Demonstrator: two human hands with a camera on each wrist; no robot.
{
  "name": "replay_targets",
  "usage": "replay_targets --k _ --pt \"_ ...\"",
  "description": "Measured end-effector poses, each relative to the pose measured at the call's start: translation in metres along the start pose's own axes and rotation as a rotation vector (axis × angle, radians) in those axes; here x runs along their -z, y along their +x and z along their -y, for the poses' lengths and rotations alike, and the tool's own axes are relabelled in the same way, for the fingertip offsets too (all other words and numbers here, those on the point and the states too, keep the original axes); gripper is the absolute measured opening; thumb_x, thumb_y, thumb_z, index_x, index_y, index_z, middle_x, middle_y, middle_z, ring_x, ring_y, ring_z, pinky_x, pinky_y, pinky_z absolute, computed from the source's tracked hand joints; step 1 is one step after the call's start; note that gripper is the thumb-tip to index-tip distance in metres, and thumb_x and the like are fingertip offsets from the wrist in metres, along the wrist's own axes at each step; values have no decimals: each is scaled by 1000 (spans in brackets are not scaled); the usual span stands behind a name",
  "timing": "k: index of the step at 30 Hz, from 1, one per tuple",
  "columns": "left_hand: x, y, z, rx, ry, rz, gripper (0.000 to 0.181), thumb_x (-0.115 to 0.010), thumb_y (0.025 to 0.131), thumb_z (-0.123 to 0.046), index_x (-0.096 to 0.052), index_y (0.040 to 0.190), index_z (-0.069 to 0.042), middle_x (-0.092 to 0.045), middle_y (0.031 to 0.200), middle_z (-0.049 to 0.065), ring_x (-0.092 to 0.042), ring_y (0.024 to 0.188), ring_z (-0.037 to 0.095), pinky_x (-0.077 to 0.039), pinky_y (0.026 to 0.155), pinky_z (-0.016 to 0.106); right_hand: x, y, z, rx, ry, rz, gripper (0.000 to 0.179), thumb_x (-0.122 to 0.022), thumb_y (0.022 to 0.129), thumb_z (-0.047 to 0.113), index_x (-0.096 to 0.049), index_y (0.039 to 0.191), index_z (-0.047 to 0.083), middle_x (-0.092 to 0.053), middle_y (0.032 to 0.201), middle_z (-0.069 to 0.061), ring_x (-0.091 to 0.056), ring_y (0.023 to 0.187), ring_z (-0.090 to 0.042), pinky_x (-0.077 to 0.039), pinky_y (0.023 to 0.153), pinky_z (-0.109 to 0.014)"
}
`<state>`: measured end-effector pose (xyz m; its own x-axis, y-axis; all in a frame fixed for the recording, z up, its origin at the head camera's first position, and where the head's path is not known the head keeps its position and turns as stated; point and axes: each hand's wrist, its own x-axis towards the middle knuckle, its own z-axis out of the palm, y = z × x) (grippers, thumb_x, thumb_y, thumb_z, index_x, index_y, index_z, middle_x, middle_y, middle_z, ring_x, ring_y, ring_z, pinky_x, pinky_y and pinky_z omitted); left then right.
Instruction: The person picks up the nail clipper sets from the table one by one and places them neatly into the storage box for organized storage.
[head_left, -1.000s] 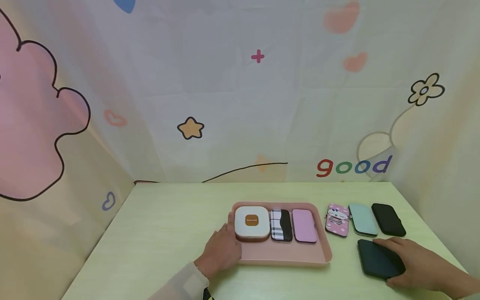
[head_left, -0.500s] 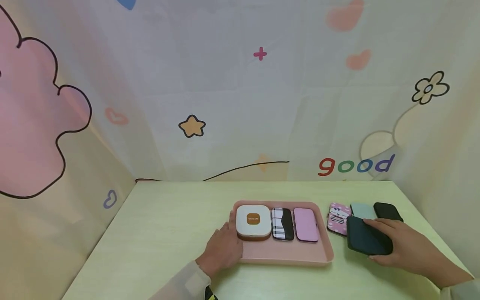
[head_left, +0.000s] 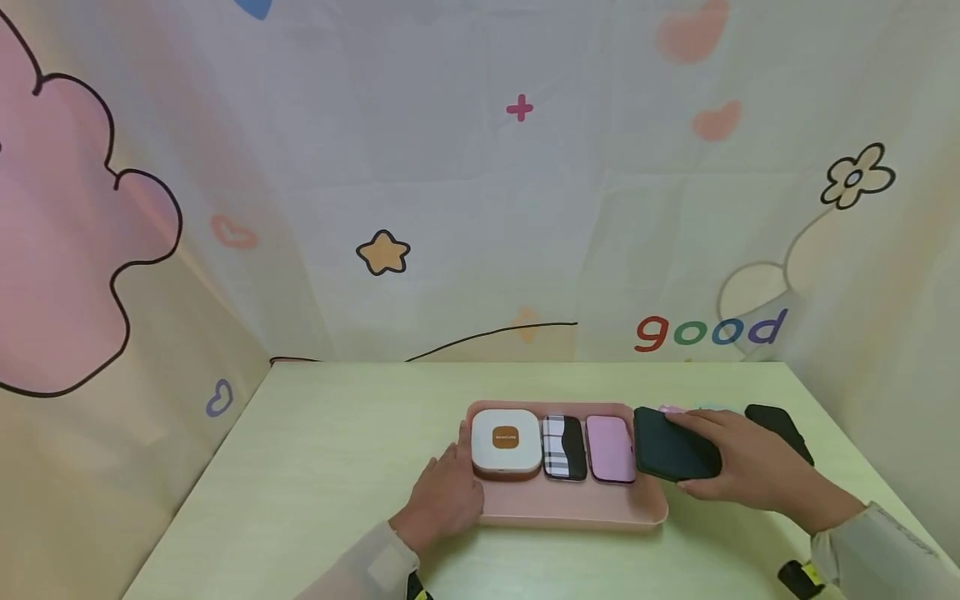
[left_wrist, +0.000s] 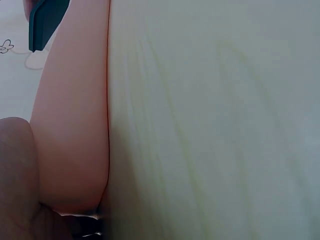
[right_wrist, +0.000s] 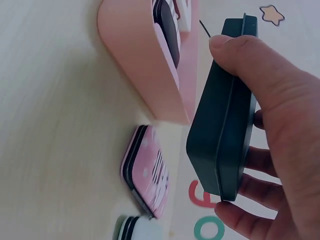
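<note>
the right hand pinches the green case between thumb and fingers, holding it tilted and off the tabletop. in the head view the case covers part of the right wall of the tray; how far it reaches over that wall, i cannot tell. the right wrist view shows the thumb on one face and the other fingers partly hidden behind it.

the left hand touches the tray's left end. some fingers lie along the wall, but i cannot tell whether they curl round it; the left wrist view cuts the hand off at the edge, and a dark patch beside it is hard to make out.

inside the tray, the white box, the plaid case and the lilac case stand in a row; the white box's label is too blurred to read.

the pink printed case lies just outside the tray, a mere sliver in the head view. the mint case beside it is cut off in the right wrist view. the right hand partly hides the black case.
</note>
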<state>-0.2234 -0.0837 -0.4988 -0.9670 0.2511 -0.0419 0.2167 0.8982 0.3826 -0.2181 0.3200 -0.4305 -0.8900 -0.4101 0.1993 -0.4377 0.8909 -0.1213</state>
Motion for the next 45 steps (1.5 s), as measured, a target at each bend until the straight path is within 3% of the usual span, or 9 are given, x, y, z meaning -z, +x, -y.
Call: replay_targets --k 6,14,33,45 --pt "-1 -1 1 -14 -11 -17 75 -41 96 -18 -6 159 4 -46 149 26 -42 143 35 -34 114 57 -2 18 15 22 -6 66 80 -83 71 56 -59 140 22 -62 135 -8 -59 120 -32 -53 91 -50" --pt "0 -3 2 -5 6 -20 75 -40 96 -19 -6 159 2 -45 150 27 -42 142 35 -34 114 56 -5 41 35 64 12 116 90 -78 70 69 -56 144 23 -62 132 -5 -58 117 -29 -54 90 -47" --pt "-2 -1 5 5 -10 -17 78 -41 94 -22 -5 160 0 -45 152 22 -40 144 33 -33 115 56 -10 85 85 88 -9 235 85 -80 71 64 -56 143 24 -60 135 -4 -57 117 -25 -53 91 -46" --pt "-2 -2 3 16 -40 -20 79 -43 94 -24 -7 160 -1 -43 153 21 -40 144 34 -33 115 57 -24 108 107 195 -3 212 83 -78 74 62 -56 142 21 -61 133 -5 -58 115 -24 -53 89 -43"
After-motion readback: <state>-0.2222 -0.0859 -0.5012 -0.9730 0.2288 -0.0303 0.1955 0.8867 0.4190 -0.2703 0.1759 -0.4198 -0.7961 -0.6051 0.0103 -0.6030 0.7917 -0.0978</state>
